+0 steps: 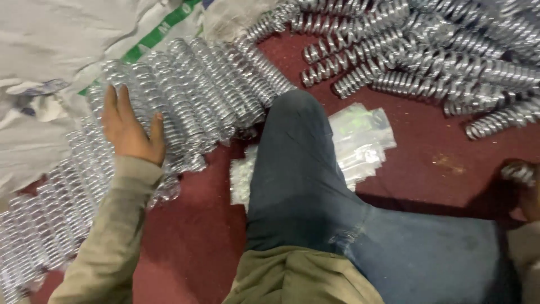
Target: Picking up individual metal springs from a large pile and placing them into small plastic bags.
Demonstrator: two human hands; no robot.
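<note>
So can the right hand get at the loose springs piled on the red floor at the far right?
Probably yes: the right hand sits at the frame's edge, with bare red floor between it and the loose springs.

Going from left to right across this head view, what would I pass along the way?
White sack → left hand lying flat on bagged metal springs → raised knee in dark trousers → pile of clear plastic bags → right hand at the edge, holding a spring.
</note>
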